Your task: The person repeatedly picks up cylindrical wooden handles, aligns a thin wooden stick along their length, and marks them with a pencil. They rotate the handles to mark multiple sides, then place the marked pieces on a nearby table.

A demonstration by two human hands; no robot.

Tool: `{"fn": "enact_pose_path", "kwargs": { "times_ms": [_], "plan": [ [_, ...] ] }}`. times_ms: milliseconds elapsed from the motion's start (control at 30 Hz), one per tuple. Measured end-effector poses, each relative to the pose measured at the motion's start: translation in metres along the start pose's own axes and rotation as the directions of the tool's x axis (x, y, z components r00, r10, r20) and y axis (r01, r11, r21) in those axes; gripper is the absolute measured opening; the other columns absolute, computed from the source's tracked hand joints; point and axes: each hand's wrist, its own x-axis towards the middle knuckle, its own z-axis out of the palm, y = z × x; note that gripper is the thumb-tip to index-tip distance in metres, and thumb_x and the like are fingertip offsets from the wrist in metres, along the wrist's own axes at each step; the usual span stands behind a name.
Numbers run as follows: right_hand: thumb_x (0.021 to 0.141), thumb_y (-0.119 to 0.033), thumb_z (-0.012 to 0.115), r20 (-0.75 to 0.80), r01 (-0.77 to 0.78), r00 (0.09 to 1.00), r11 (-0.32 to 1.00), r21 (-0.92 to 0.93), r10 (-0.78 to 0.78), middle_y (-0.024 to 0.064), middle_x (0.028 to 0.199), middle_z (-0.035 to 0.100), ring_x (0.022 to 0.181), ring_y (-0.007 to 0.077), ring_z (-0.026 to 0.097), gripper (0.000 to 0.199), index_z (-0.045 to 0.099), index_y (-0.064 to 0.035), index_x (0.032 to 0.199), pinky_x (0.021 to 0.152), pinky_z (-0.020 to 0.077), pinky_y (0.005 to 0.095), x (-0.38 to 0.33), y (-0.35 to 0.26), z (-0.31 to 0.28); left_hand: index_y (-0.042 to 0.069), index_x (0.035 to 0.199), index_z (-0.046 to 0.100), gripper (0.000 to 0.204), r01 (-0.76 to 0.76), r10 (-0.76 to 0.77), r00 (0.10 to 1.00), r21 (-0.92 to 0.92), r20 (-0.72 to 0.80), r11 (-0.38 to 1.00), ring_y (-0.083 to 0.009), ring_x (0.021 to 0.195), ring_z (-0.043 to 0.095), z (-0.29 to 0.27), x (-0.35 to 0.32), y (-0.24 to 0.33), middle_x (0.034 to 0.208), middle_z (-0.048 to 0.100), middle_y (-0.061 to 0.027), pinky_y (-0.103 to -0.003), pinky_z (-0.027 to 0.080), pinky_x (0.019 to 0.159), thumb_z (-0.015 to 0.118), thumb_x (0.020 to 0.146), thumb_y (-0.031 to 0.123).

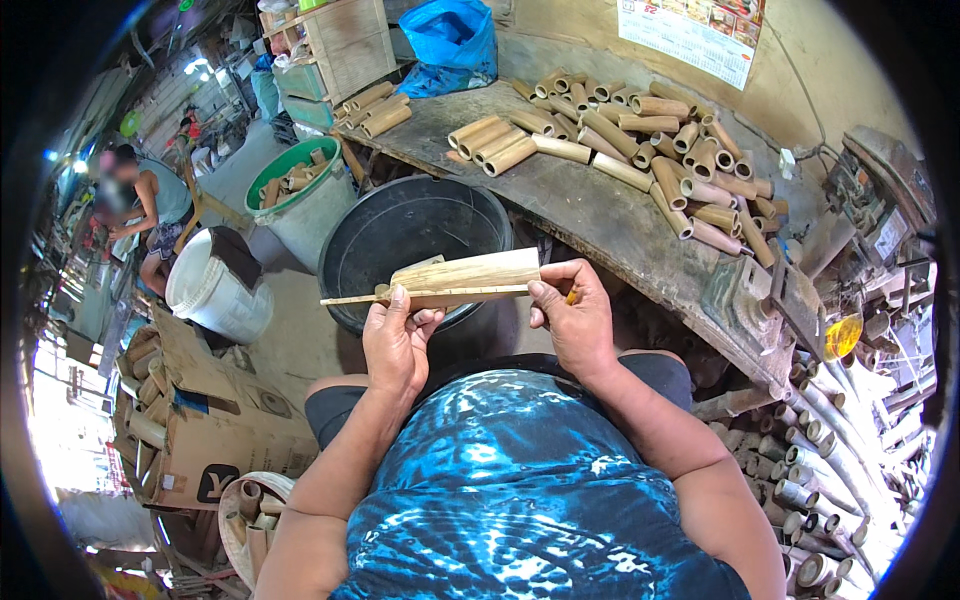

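Both of my hands hold a pale bamboo piece [470,274] level in front of my body, over a black tub [345,235]. My left hand [397,345] is closed at its left part, thumb up. With thumb and fingers, my right hand [572,315] pinches the right end. A thin light strip [345,299] runs along the piece's lower edge and sticks out past my left thumb; I cannot tell if it is separate. Something small and yellow shows by my right fingers, too little of it to name.
A workbench [600,215] carries a heap of cut bamboo tubes [680,130] and a blue bag [447,50]. Left stand a green-rimmed bucket [330,215], a white bucket [240,310] and a cardboard box [230,435]. More tubes [810,480] are piled right. Another person [165,200] sits far left.
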Motion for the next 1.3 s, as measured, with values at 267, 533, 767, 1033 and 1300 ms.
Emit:
{"fn": "enact_pose_path", "kwargs": {
  "times_ms": [267, 533, 767, 1033, 1300],
  "plan": [
    [0.097, -0.01, 0.059, -0.072, 0.053, 0.996, 0.996, 0.074, -0.048, 0.0042, 0.073, 0.057, 0.057, 0.0092, 0.053, 0.01, 0.054, -0.0017, 0.096, 0.051, 0.0443, 0.0223, 0.001, 0.007, -0.009, 0.006, 0.107, 0.048, 0.02, -0.089, 0.064, 0.984, 0.147, 0.167, 0.985, -0.0192, 0.083, 0.069, 0.003, -0.011, 0.007, 0.101, 0.067, -0.0126, -0.035, 0.059, 0.075, 0.052, 0.101, 0.025],
    [0.1, -0.017, 0.056, -0.156, 0.16, 0.974, 0.987, -0.027, -0.162, 0.0019, 0.074, 0.054, 0.054, 0.007, 0.05, 0.015, 0.053, -0.003, 0.097, 0.049, 0.0427, 0.0217, 0.004, 0.009, -0.002, 0.008, 0.104, 0.045, 0.015, -0.261, 0.227, 0.95, 0.145, 0.217, 0.955, -0.0228, 0.092, 0.068, 0.011, -0.015, 0.002, 0.106, 0.066, -0.0138, -0.037, 0.058, 0.078, 0.051, 0.102, 0.022],
    [0.101, -0.01, 0.052, -0.08, 0.298, 0.916, 0.8, -0.52, -0.393, 0.0012, 0.074, 0.056, 0.058, 0.0041, 0.051, 0.012, 0.055, -0.0003, 0.106, 0.052, 0.0418, 0.0196, -0.005, 0.01, -0.003, 0.01, 0.105, 0.044, 0.014, -0.208, 0.188, 0.963, 0.092, 0.192, 0.974, -0.0209, 0.091, 0.068, 0.011, -0.017, 0.002, 0.106, 0.066, -0.0128, -0.034, 0.058, 0.076, 0.051, 0.102, 0.022],
    [0.099, -0.009, 0.055, 0.001, 0.378, 0.873, 0.677, -0.631, -0.487, 0.0003, 0.07, 0.055, 0.058, 0.0039, 0.051, 0.011, 0.057, -0.0007, 0.107, 0.05, 0.0405, 0.0195, -0.008, 0.012, -0.006, 0.009, 0.107, 0.044, 0.017, -0.133, 0.124, 0.975, 0.038, 0.187, 0.99, -0.0199, 0.091, 0.068, 0.012, -0.02, 0.008, 0.106, 0.066, -0.0123, -0.032, 0.058, 0.074, 0.052, 0.101, 0.023],
    [0.104, -0.021, 0.047, 0.0, 0.123, 0.991, 0.907, -0.404, -0.134, 0.0022, 0.083, 0.057, 0.07, 0.007, 0.055, 0.022, 0.056, -0.0021, 0.109, 0.063, 0.0437, 0.02, -0.013, -0.012, -0.008, 0.007, 0.107, 0.045, 0.017, -0.062, 0.053, 0.986, 0.054, 0.157, 0.997, -0.0186, 0.079, 0.068, 0.0, -0.022, 0.017, 0.103, 0.066, -0.0138, -0.036, 0.06, 0.074, 0.051, 0.101, 0.022]
  ]
}}
